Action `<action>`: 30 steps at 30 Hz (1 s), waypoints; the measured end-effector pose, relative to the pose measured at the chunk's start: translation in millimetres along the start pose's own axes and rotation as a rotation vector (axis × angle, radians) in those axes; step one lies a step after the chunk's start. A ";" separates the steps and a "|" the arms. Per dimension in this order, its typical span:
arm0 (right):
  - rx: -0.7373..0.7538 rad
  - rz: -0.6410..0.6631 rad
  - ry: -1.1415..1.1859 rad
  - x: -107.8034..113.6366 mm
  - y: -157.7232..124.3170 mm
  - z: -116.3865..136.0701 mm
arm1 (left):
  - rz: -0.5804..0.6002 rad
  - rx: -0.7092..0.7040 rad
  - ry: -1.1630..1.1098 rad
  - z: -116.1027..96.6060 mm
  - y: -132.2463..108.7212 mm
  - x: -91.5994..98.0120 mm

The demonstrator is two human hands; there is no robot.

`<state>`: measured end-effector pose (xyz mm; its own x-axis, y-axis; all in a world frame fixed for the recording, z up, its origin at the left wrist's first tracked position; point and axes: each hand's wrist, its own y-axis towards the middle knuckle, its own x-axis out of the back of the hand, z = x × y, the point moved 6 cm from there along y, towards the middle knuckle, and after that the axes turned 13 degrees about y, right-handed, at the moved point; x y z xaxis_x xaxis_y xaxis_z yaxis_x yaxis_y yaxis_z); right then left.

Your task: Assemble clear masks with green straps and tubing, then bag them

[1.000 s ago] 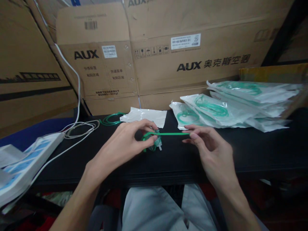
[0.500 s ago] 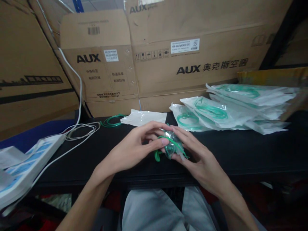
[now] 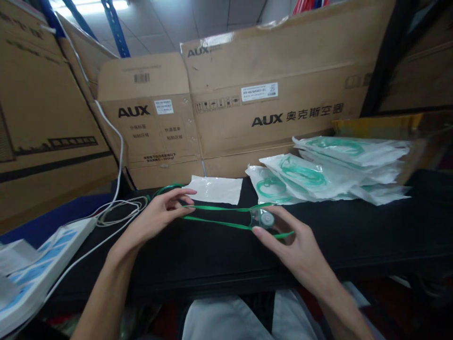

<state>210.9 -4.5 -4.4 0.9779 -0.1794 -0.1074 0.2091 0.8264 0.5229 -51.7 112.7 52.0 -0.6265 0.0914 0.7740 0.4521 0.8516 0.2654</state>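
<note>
In my right hand (image 3: 293, 238) is a clear plastic oxygen mask (image 3: 257, 218) with a round grey-white part, held between thumb and fingers above the black table. A green elastic strap (image 3: 219, 223) runs from the mask in two stretched lines to my left hand (image 3: 163, 210), whose fingers pinch its far loop. Another green strap end (image 3: 284, 234) sticks out by my right palm. Behind the strap lies a flat white pouch (image 3: 214, 190). Coiled green tubing (image 3: 166, 189) sits just behind my left hand, partly covered by it.
A stack of white and clear pouches (image 3: 339, 170) with green tubing lies at the back right. A white power strip (image 3: 67, 248) with cables (image 3: 122, 208) runs along the left. Printed cardboard (image 3: 226, 123) stands upright behind the black table (image 3: 198, 264).
My hands have moved apart, the left one leftward, drawing the green strap out straight from the mask. Before, both hands were together around the bunched mask. The view has tilted up.
</note>
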 end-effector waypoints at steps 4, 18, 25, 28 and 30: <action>-0.011 -0.041 -0.089 3.0 1.1 0.1 | 0.111 -0.003 0.043 5.0 -1.3 -10.1; -0.097 0.033 -0.156 -4.1 5.6 -9.9 | 0.124 -0.001 0.423 -14.8 -3.2 -25.4; -0.196 0.076 -0.044 -7.7 3.7 -13.2 | 0.088 0.200 0.811 58.3 51.4 31.3; -0.166 0.066 -0.057 -7.8 2.8 -10.7 | 0.164 0.283 0.888 88.2 70.1 39.9; -0.145 0.054 -0.075 -6.8 3.1 -8.8 | 0.203 0.321 0.915 100.4 73.4 39.3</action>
<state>204.9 4.1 -9.5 0.9857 -0.1679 -0.0163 0.1604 0.9031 0.3983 -107.0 230.6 44.2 0.2370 -0.0681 0.9691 0.2180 0.9758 0.0153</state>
